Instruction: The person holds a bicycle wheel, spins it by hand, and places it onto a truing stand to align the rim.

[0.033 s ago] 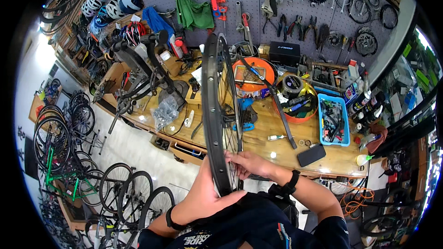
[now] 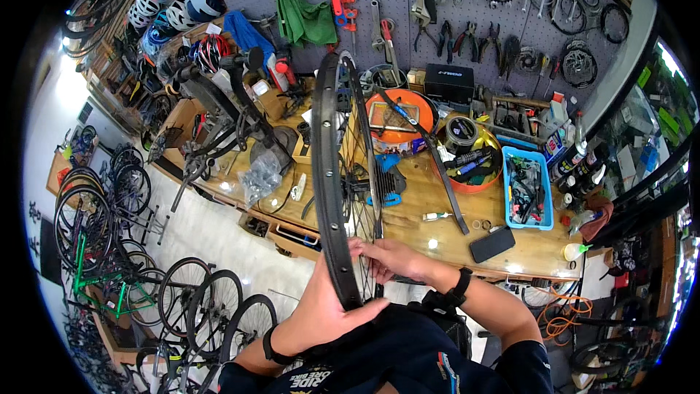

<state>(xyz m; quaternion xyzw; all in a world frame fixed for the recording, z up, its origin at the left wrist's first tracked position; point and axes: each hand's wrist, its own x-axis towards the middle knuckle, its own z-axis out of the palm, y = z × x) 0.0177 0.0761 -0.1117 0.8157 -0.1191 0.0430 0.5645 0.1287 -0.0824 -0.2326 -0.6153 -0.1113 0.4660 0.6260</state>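
1 wheel, 2 hands on it

1 bike wheel upright at the counter's front edge. Left hand clamped around its lower rim, thumb on the right side. Right hand at the spokes; cannot tell if its fingertips grip one. On the counter, right of wheel: 2 orange bowls, 1 blue tray of small parts, 1 phone, 2 small rings near the phone.
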